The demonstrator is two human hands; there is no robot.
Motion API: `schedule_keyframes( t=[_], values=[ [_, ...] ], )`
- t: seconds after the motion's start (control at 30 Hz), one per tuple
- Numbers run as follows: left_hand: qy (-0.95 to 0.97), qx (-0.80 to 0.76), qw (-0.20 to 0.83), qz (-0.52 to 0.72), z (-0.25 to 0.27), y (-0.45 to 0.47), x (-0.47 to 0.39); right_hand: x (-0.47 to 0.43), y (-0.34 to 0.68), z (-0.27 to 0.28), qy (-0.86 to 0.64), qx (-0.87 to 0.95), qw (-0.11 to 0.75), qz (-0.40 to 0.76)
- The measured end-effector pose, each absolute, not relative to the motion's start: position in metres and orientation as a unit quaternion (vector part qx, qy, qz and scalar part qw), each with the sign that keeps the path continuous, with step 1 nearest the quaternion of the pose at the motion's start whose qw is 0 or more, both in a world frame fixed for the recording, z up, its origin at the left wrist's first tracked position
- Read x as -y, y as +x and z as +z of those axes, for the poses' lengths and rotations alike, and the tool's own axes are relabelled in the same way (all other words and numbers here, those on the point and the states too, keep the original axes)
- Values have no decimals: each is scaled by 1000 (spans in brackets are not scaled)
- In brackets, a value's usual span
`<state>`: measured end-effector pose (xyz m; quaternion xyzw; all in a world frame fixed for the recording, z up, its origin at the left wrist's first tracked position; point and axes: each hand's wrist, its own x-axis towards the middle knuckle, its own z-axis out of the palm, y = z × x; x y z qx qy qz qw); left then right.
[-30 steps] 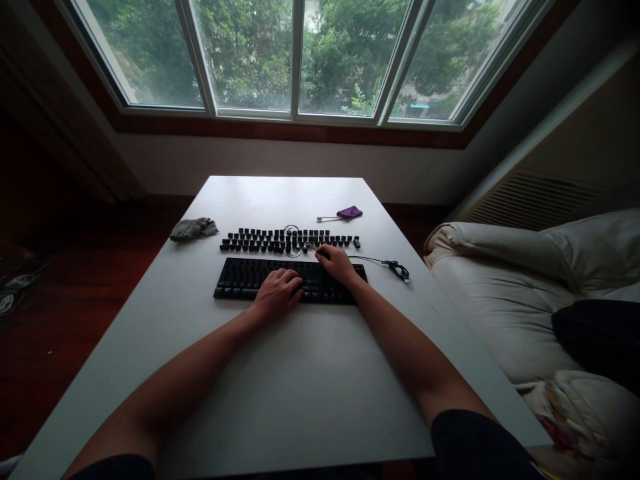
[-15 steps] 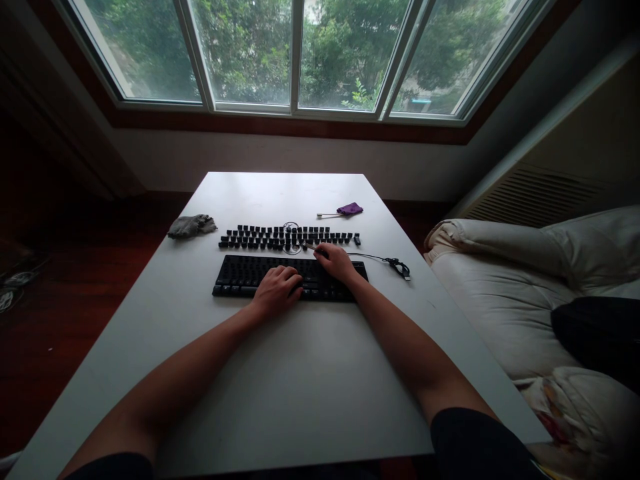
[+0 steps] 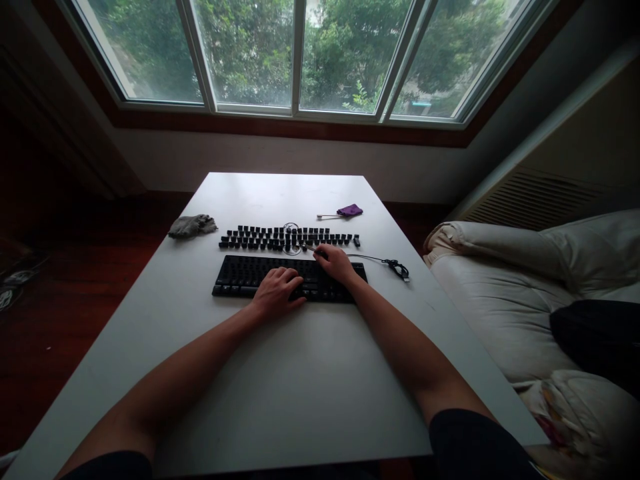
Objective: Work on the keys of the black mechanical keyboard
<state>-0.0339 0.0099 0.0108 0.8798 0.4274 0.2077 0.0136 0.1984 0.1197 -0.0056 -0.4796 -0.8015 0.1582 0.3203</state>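
A black keyboard (image 3: 235, 273) lies flat on the white table, with many of its keycaps off. My left hand (image 3: 275, 290) rests on its middle front part, fingers stretched out over the keys and thumb at the front edge. Over the right half of the keyboard, my right hand (image 3: 337, 263) pinches a slim tool (image 3: 311, 249) that looks like tweezers. Its tip reaches the front row of loose black keycaps (image 3: 250, 238), which stand in rows behind the keyboard. The fingers hide part of the tool.
The keyboard's bundled cable (image 3: 399, 269) lies to the right. A grey cloth (image 3: 191, 227) sits by the left edge. Farther back are a purple cloth (image 3: 350, 210) and a thin white-tipped stick (image 3: 327, 216). A pale sofa (image 3: 490, 300) stands close to the table's right side.
My left thumb has stretched slightly to the right along the keyboard's front edge. The tool in my right hand has tilted a little; both hands otherwise stay in place.
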Motion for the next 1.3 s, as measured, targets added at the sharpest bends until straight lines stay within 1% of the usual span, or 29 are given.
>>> schedule_keyframes(
  t=[0.3, 0.43, 0.57, 0.7, 0.9, 1.03, 1.3],
  values=[
    [881, -429, 7, 200, 9, -33, -11, -120, 198, -6, -478, 801, 324, 158],
    [875, -438, 9, 206, 7, -33, -11, -120, 199, -2, -481, 791, 334, 177],
    [871, -445, 8, 206, 6, -34, -13, -119, 204, 4, -510, 743, 390, 192],
    [871, -447, 2, 204, 5, -36, -15, -117, 206, 11, -512, 709, 448, 182],
    [870, -448, -6, 206, 3, -37, -16, -111, 203, 19, -501, 702, 473, 181],
    [867, -452, -7, 210, 3, -37, -17, -113, 202, 16, -518, 671, 479, 226],
    [863, -458, -8, 214, 5, -36, -16, -123, 199, 2, -467, 581, 552, 373]
  ],
)
